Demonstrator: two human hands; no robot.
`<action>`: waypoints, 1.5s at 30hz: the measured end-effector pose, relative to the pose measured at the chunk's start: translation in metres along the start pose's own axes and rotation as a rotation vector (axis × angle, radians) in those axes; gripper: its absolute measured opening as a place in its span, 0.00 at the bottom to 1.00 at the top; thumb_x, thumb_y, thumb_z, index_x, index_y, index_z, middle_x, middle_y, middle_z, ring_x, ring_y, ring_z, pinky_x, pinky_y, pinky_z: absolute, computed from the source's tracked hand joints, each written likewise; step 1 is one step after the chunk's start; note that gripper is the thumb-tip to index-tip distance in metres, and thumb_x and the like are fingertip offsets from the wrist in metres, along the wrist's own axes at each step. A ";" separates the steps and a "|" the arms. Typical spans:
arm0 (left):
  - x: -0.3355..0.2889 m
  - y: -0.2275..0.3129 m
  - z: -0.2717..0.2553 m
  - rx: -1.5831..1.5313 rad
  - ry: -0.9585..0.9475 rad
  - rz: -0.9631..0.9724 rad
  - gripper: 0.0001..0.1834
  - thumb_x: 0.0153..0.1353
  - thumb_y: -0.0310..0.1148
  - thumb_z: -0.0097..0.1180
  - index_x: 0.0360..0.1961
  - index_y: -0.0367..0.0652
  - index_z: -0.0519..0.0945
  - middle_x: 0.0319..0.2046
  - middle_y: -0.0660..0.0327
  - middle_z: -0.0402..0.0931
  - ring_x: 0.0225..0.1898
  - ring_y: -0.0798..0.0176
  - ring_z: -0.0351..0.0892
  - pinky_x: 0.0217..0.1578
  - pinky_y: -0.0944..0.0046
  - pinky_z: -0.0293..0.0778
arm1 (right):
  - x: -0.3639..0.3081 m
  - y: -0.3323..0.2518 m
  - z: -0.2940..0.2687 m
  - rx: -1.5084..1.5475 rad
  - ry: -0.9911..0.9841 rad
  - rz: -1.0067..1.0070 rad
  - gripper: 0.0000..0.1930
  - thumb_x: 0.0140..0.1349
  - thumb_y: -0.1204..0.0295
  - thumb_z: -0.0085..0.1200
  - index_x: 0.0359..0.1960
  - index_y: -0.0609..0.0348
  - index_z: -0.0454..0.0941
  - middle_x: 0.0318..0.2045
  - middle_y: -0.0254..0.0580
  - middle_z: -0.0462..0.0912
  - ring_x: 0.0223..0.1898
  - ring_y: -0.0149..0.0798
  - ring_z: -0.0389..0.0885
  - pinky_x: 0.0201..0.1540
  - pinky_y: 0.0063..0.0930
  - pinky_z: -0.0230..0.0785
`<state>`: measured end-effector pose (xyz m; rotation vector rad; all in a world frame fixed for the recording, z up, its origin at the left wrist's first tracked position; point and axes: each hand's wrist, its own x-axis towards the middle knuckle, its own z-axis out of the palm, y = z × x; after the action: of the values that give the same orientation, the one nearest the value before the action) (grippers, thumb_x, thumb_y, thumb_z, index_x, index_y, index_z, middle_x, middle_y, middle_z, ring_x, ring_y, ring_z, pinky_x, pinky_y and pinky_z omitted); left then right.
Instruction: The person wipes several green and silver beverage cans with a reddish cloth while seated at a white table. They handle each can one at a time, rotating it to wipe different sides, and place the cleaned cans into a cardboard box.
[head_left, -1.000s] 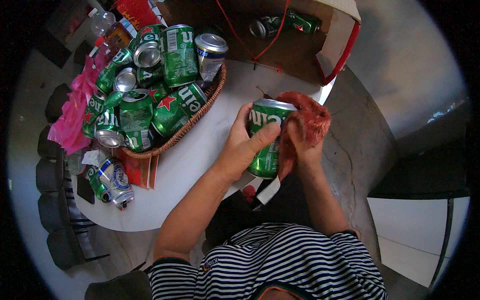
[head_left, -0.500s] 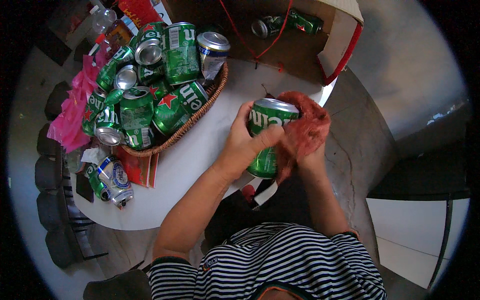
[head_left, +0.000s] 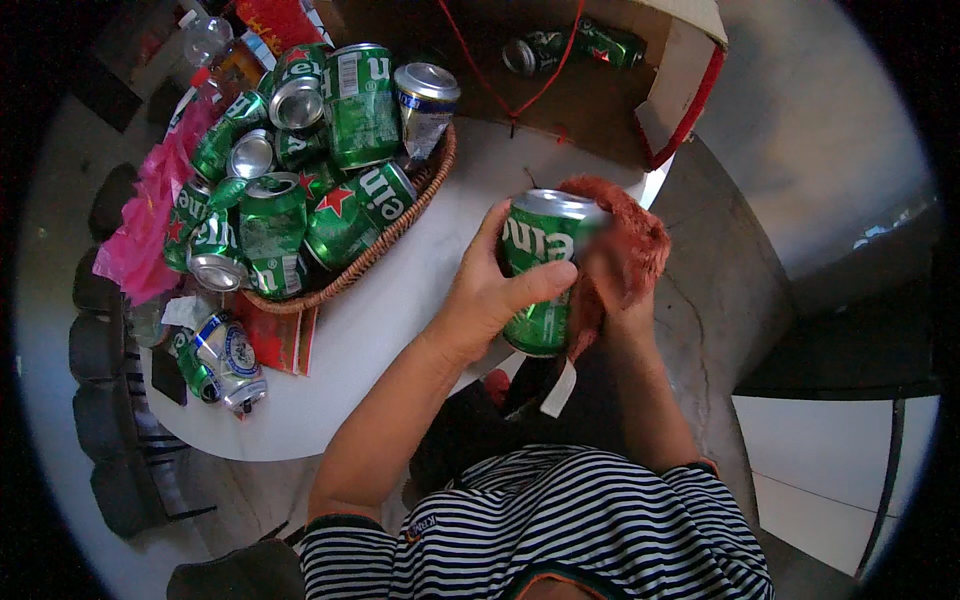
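My left hand (head_left: pixel 478 305) is wrapped round a green drink can (head_left: pixel 535 235) with a silver top, held upright above the table's near edge. Its thumb lies across the front of the can. Against the can's right side rests a reddish-brown cloth (head_left: pixel 640 245), gripped by my right hand (head_left: pixel 630 318); the cloth covers most of those fingers. To the left, a wicker basket (head_left: pixel 400 236) is heaped with green cans (head_left: pixel 360 105), some dented, and one silver-and-blue can (head_left: pixel 427 85). A white-and-blue can (head_left: pixel 228 350) and a green can (head_left: pixel 190 362) lie beside the basket.
At the back, an open cardboard box (head_left: pixel 620 105) with a red cord (head_left: pixel 480 75) has green cans (head_left: pixel 610 45) inside. A pink plastic bag (head_left: pixel 145 235) and a clear bottle (head_left: pixel 208 40) are at the left of the white table (head_left: pixel 300 425). Dark stools (head_left: pixel 105 410) line the left.
The can has turned a little in my left hand. My right hand and the cloth have shifted slightly right. A pale strip hanging below the can has swung to the right.
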<state>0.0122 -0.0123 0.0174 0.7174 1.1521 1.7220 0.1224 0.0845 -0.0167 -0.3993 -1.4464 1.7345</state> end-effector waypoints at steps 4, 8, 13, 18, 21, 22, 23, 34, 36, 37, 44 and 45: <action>0.003 0.006 -0.002 -0.196 0.104 0.002 0.26 0.56 0.36 0.57 0.55 0.43 0.65 0.43 0.61 0.72 0.43 0.67 0.73 0.44 0.67 0.72 | -0.019 0.005 0.005 -0.063 -0.112 -0.100 0.48 0.44 0.60 0.67 0.64 0.63 0.52 0.59 0.43 0.63 0.61 0.38 0.61 0.64 0.31 0.51; 0.004 0.000 -0.001 0.285 -0.069 0.305 0.34 0.60 0.43 0.54 0.64 0.44 0.55 0.54 0.56 0.63 0.54 0.64 0.63 0.56 0.67 0.58 | -0.021 0.006 0.011 -0.014 0.011 -0.059 0.49 0.42 0.59 0.70 0.62 0.60 0.52 0.59 0.42 0.62 0.61 0.38 0.61 0.63 0.32 0.51; 0.006 -0.001 -0.004 -0.083 -0.056 -0.036 0.28 0.62 0.47 0.50 0.58 0.44 0.64 0.46 0.62 0.70 0.47 0.69 0.70 0.49 0.70 0.66 | -0.005 0.004 0.012 0.065 0.123 -0.153 0.42 0.41 0.69 0.69 0.58 0.62 0.59 0.54 0.44 0.68 0.54 0.37 0.68 0.59 0.32 0.58; 0.006 -0.003 -0.006 -0.345 -0.018 -0.204 0.23 0.63 0.51 0.46 0.51 0.46 0.69 0.42 0.65 0.74 0.41 0.72 0.75 0.40 0.70 0.74 | -0.004 0.006 0.003 0.054 0.038 -0.098 0.50 0.38 0.61 0.71 0.62 0.59 0.53 0.58 0.44 0.63 0.58 0.38 0.64 0.61 0.34 0.56; 0.006 -0.005 -0.005 -0.370 -0.012 -0.270 0.23 0.64 0.51 0.46 0.51 0.45 0.69 0.42 0.65 0.74 0.41 0.71 0.75 0.40 0.69 0.74 | -0.007 0.004 0.005 0.076 -0.129 -0.101 0.53 0.37 0.58 0.72 0.63 0.59 0.50 0.60 0.45 0.59 0.59 0.40 0.64 0.61 0.36 0.57; 0.006 -0.005 -0.004 -0.368 -0.020 -0.244 0.23 0.64 0.50 0.45 0.51 0.45 0.70 0.42 0.64 0.74 0.42 0.71 0.75 0.41 0.70 0.74 | -0.003 0.004 0.006 0.051 -0.140 -0.142 0.52 0.37 0.58 0.72 0.62 0.60 0.51 0.59 0.45 0.61 0.59 0.40 0.64 0.61 0.36 0.57; 0.005 -0.004 -0.003 -0.318 -0.028 -0.224 0.23 0.64 0.50 0.45 0.51 0.44 0.70 0.42 0.64 0.74 0.42 0.71 0.75 0.41 0.70 0.74 | 0.001 0.004 0.006 0.025 -0.151 -0.184 0.52 0.37 0.58 0.72 0.62 0.60 0.52 0.58 0.45 0.62 0.58 0.40 0.64 0.60 0.35 0.58; 0.009 -0.009 -0.005 -0.200 0.090 -0.231 0.22 0.64 0.49 0.47 0.49 0.42 0.71 0.40 0.65 0.74 0.41 0.73 0.73 0.41 0.72 0.71 | -0.001 0.005 0.002 -0.101 -0.053 -0.171 0.41 0.43 0.63 0.68 0.57 0.61 0.59 0.53 0.44 0.68 0.54 0.36 0.68 0.58 0.33 0.61; 0.009 -0.010 -0.003 -0.181 0.103 -0.182 0.19 0.65 0.46 0.47 0.48 0.42 0.70 0.40 0.65 0.72 0.41 0.73 0.72 0.41 0.72 0.70 | -0.004 0.001 0.001 -0.096 -0.068 -0.133 0.45 0.39 0.61 0.71 0.58 0.61 0.58 0.54 0.45 0.67 0.55 0.37 0.67 0.59 0.33 0.60; 0.010 -0.012 -0.004 -0.160 0.077 -0.161 0.21 0.63 0.47 0.49 0.49 0.42 0.69 0.40 0.65 0.72 0.41 0.73 0.71 0.42 0.72 0.70 | -0.005 0.000 0.000 -0.076 -0.047 -0.081 0.46 0.37 0.59 0.72 0.58 0.61 0.58 0.55 0.45 0.66 0.56 0.37 0.67 0.59 0.34 0.60; 0.005 -0.003 -0.003 0.078 -0.043 -0.072 0.38 0.49 0.49 0.65 0.55 0.41 0.62 0.43 0.61 0.71 0.45 0.69 0.71 0.46 0.69 0.69 | 0.000 0.010 -0.006 -0.152 0.156 -0.177 0.34 0.45 0.73 0.66 0.54 0.62 0.61 0.49 0.43 0.72 0.49 0.36 0.73 0.54 0.30 0.65; 0.004 -0.003 -0.003 0.119 -0.061 -0.066 0.41 0.47 0.48 0.67 0.56 0.40 0.61 0.43 0.61 0.71 0.45 0.68 0.71 0.46 0.68 0.69 | -0.001 0.011 -0.007 -0.119 0.161 -0.149 0.35 0.44 0.74 0.67 0.54 0.63 0.61 0.49 0.44 0.73 0.49 0.36 0.73 0.54 0.30 0.64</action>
<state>0.0087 -0.0094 0.0136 0.7904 1.2308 1.5765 0.1233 0.0885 -0.0286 -0.4708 -1.4295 1.4693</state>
